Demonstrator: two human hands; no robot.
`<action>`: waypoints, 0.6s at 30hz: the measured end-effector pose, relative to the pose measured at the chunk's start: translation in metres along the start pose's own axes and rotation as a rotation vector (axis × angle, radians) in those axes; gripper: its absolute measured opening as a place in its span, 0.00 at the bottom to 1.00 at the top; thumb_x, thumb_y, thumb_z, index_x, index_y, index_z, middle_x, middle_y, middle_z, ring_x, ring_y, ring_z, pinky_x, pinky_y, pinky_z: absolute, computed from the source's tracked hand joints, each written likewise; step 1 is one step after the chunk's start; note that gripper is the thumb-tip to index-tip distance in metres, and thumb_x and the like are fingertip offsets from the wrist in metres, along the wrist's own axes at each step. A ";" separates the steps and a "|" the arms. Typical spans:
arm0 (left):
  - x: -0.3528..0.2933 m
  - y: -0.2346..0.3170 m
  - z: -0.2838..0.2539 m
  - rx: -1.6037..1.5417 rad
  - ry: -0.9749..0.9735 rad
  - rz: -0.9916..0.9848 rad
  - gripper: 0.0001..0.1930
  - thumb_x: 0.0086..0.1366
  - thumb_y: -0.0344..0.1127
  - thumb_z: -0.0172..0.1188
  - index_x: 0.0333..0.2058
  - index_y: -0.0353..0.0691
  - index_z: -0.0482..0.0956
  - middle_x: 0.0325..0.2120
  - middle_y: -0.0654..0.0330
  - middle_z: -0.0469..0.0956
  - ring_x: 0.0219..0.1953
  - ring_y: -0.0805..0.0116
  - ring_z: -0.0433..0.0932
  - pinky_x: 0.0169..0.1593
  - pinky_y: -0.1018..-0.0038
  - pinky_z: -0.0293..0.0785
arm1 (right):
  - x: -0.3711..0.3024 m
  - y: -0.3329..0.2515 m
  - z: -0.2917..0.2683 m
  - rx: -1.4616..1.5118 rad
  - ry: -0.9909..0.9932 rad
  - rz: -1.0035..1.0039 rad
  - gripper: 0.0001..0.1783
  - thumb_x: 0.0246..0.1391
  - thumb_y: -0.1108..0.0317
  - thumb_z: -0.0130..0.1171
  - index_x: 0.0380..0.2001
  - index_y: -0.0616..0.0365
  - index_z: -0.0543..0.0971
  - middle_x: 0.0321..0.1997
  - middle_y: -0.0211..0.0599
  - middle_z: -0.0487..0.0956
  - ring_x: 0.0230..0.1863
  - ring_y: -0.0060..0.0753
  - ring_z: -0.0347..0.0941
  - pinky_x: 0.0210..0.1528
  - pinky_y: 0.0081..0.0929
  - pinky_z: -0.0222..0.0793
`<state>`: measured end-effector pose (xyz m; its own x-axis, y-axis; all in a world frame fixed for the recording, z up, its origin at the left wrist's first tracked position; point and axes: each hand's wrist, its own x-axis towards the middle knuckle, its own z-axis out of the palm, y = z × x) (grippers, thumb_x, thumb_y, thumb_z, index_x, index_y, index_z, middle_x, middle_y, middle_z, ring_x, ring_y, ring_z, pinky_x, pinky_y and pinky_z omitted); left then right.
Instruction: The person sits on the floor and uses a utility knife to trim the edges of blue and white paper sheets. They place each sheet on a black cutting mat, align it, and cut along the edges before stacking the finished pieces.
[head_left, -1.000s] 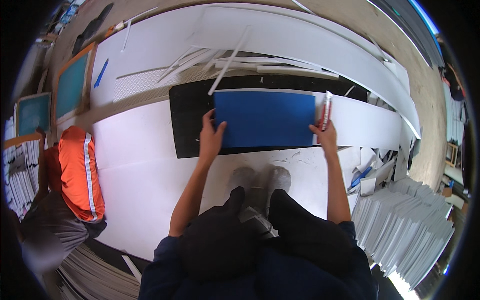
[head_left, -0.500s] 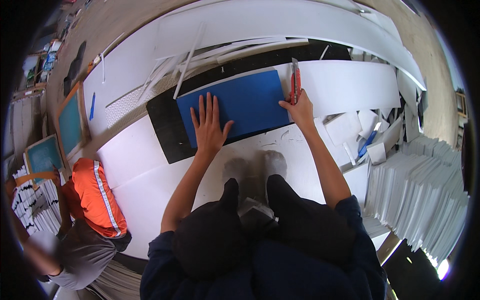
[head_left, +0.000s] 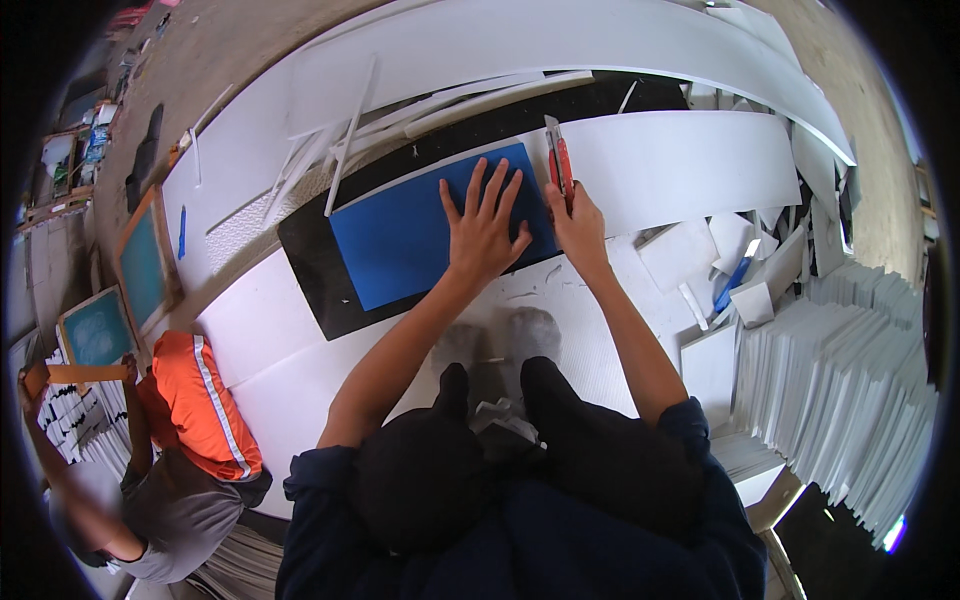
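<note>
A flat blue rectangular board (head_left: 390, 240) lies over a white sheet on a black mat (head_left: 312, 262). My left hand (head_left: 485, 225) rests on the blue board's right half, palm down with fingers spread. Gripped in my right hand (head_left: 578, 222) is a red utility knife (head_left: 561, 168), its blade pointing away from me. The knife is just beyond the board's right edge, over the long white sheet (head_left: 690, 165). Whether the blade touches the sheet I cannot tell.
Thin white offcut strips (head_left: 350, 135) lie beyond the mat. A blue utility knife (head_left: 737, 277) sits among white scraps on the right, beside a tall stack of white sheets (head_left: 830, 380). At the left, another person (head_left: 180, 520) holds an orange strip near an orange bundle (head_left: 200, 400).
My left hand has slid right across the blue board, from its left part toward its right edge. The red utility knife stays in my right hand beside that edge.
</note>
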<state>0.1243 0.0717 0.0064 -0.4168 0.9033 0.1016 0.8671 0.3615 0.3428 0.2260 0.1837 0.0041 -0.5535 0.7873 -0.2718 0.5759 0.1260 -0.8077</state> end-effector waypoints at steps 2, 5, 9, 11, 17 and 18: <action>0.004 0.001 0.008 0.010 0.058 -0.023 0.28 0.54 0.43 0.54 0.54 0.48 0.60 0.57 0.61 0.55 0.62 0.58 0.47 0.59 0.41 0.26 | 0.005 0.004 -0.003 -0.038 -0.024 -0.061 0.17 0.55 0.57 0.48 0.33 0.62 0.68 0.28 0.52 0.75 0.32 0.54 0.73 0.34 0.41 0.67; 0.008 -0.001 0.020 0.040 0.132 -0.058 0.25 0.55 0.43 0.53 0.51 0.47 0.62 0.54 0.60 0.58 0.60 0.56 0.50 0.58 0.40 0.27 | 0.001 -0.013 -0.012 -0.264 -0.083 -0.081 0.14 0.57 0.60 0.43 0.36 0.61 0.66 0.28 0.54 0.75 0.33 0.55 0.73 0.33 0.44 0.67; 0.011 0.002 0.022 0.041 0.127 -0.095 0.25 0.56 0.43 0.52 0.53 0.47 0.61 0.55 0.62 0.57 0.61 0.57 0.48 0.58 0.40 0.25 | -0.005 -0.028 -0.010 -0.468 -0.130 -0.082 0.12 0.56 0.66 0.42 0.40 0.60 0.60 0.29 0.55 0.75 0.31 0.58 0.73 0.33 0.48 0.68; 0.013 0.004 0.020 0.036 0.114 -0.097 0.26 0.58 0.42 0.50 0.55 0.46 0.59 0.57 0.62 0.55 0.62 0.59 0.46 0.58 0.40 0.23 | -0.004 -0.026 -0.004 -0.459 -0.107 -0.123 0.13 0.55 0.66 0.44 0.40 0.60 0.59 0.30 0.54 0.75 0.31 0.58 0.73 0.33 0.48 0.69; 0.014 0.005 0.016 0.059 0.063 -0.091 0.29 0.60 0.42 0.46 0.59 0.43 0.53 0.61 0.63 0.51 0.65 0.61 0.41 0.59 0.41 0.23 | -0.005 -0.038 0.001 -0.503 -0.104 -0.162 0.14 0.53 0.66 0.45 0.40 0.60 0.59 0.30 0.55 0.75 0.30 0.56 0.74 0.31 0.45 0.70; 0.014 0.005 0.017 0.054 0.063 -0.085 0.29 0.61 0.42 0.45 0.59 0.42 0.53 0.61 0.62 0.50 0.65 0.60 0.41 0.59 0.42 0.23 | -0.005 -0.040 0.001 -0.523 -0.096 -0.168 0.14 0.53 0.66 0.45 0.40 0.60 0.59 0.29 0.54 0.75 0.30 0.55 0.74 0.31 0.44 0.71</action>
<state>0.1275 0.0900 -0.0059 -0.5042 0.8532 0.1336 0.8407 0.4495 0.3020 0.2055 0.1738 0.0371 -0.7018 0.6751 -0.2272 0.6831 0.5473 -0.4836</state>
